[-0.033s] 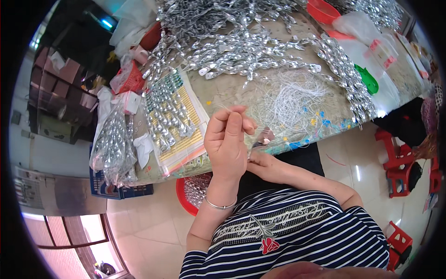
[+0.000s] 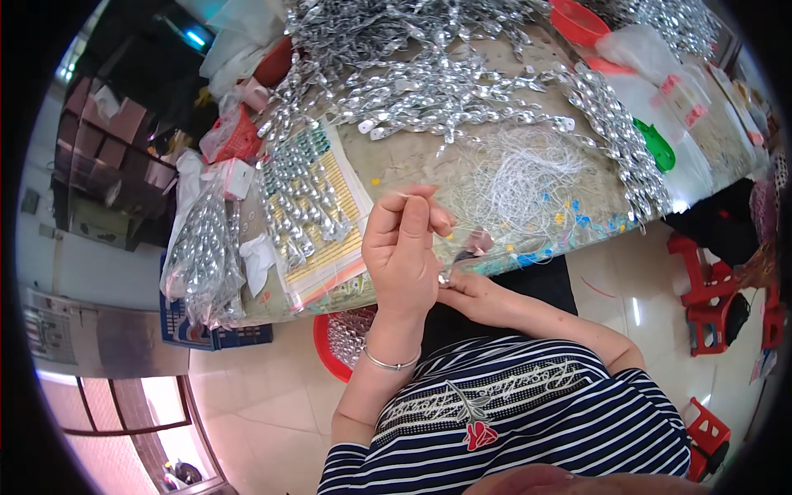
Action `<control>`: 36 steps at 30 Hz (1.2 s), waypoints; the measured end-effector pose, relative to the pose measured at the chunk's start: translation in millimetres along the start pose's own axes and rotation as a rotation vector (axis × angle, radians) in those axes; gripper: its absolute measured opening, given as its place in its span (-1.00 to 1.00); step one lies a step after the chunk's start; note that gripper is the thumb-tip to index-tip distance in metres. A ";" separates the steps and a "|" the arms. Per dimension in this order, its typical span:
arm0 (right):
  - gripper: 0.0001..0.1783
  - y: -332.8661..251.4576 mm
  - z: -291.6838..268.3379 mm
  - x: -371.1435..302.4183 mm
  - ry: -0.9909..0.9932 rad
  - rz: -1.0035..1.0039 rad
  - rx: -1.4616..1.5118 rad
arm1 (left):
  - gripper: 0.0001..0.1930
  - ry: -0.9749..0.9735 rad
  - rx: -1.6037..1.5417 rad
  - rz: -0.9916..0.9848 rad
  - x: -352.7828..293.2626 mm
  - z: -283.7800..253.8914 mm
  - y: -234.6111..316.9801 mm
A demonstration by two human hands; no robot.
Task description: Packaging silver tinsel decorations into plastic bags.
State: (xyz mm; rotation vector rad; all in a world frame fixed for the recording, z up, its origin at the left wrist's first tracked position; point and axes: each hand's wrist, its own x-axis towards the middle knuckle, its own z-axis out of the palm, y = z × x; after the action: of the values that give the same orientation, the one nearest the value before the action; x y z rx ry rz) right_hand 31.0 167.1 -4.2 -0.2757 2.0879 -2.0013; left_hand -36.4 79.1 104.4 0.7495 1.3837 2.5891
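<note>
My left hand (image 2: pixel 404 252) is raised over the front edge of the table, its thumb and fingers pinched together. A faint pale thread (image 2: pixel 402 195) shows at its fingertips. Lower down, my right hand (image 2: pixel 467 294) is partly covered by my left wrist. Its fingers are closed around a small shiny silver piece (image 2: pixel 445 279), mostly hidden. A dark object with a pinkish part (image 2: pixel 478 242) lies just beyond, at the table edge; its kind is unclear. Past my hands is a loose tangle of white thread (image 2: pixel 528 177).
Twisted silver strands (image 2: pixel 445 91) cover the table's far side. More lie on a striped yellow mat (image 2: pixel 351 223) and in a clear bag (image 2: pixel 202 264) at left. A green dish (image 2: pixel 654 145) sits right. Below the edge are a red basin (image 2: pixel 323 351) and red stools (image 2: pixel 709 309).
Both hands stay nearly where they were. The view has shifted very slightly, and a little more of the silver piece at my right fingertips shows.
</note>
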 end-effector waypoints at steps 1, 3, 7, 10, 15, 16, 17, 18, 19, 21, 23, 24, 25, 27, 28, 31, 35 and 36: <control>-0.73 -7.9 0.1 -4.3 0.011 -0.011 -0.033 | -0.81 0.013 0.010 0.018 1.7 -4.1 2.8; -0.73 -14.6 -1.0 -6.4 0.000 0.001 -0.059 | -0.81 0.017 -0.041 0.056 6.0 -9.5 7.6; -0.71 -10.9 -5.1 -12.5 0.063 -0.034 0.012 | -0.81 0.102 0.007 0.055 8.7 -14.5 15.6; -0.70 -35.9 -16.3 -19.7 0.085 0.084 0.030 | -0.81 0.136 0.026 0.069 9.4 -20.2 18.8; -0.79 -65.5 -31.0 -30.7 0.306 0.144 0.112 | -0.81 0.220 0.032 0.102 14.1 -35.3 25.4; -0.79 -68.3 -34.6 -32.5 0.295 0.143 0.108 | -0.81 0.258 0.035 0.099 14.5 -38.7 26.4; -0.80 -69.7 -40.0 -37.1 0.330 0.078 0.022 | -0.81 0.265 0.034 0.105 15.3 -40.1 26.8; -0.80 -69.2 -44.1 -40.5 0.362 0.012 -0.063 | -0.81 0.266 0.030 0.112 16.2 -41.4 27.0; -0.81 -65.9 -45.2 -41.9 0.391 -0.006 0.024 | -0.81 0.269 0.025 0.117 16.7 -43.4 27.4; -0.81 -66.7 -49.2 -49.5 0.399 0.043 0.020 | -0.82 0.289 0.018 0.115 15.9 -48.1 28.0; -0.81 -62.8 -53.3 -55.8 0.403 0.080 0.018 | -0.82 0.309 0.011 0.111 14.7 -53.0 27.7; -0.81 -61.3 -53.4 -58.6 0.396 0.084 0.016 | -0.82 0.314 -0.002 0.110 14.0 -55.4 27.1; -0.81 -60.3 -52.9 -61.5 0.400 0.109 0.001 | -0.82 0.320 -0.015 0.111 13.1 -57.5 26.9; -0.81 -56.7 -51.5 -66.2 0.398 0.136 -0.017 | -0.81 0.327 -0.017 0.109 12.4 -61.5 27.4; -0.80 -53.8 -50.6 -68.7 0.386 0.163 -0.019 | -0.80 0.327 -0.017 0.105 11.2 -63.5 27.9; -0.80 -48.1 -50.8 -75.3 0.375 0.193 -0.003 | -0.80 0.334 -0.011 0.086 10.9 -67.8 26.2; -0.80 -46.4 -48.7 -79.2 0.372 0.224 0.017 | -0.78 0.332 -0.024 0.054 5.9 -76.0 24.4; -0.80 -46.8 -48.6 -79.8 0.375 0.230 0.018 | -0.77 0.329 -0.038 0.046 4.7 -77.1 24.3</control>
State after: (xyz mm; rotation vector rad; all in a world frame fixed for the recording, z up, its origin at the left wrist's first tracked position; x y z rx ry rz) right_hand 91.4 234.9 47.4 0.3554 2.1871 -2.0506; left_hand -73.8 8.7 90.1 0.3637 1.4037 2.8639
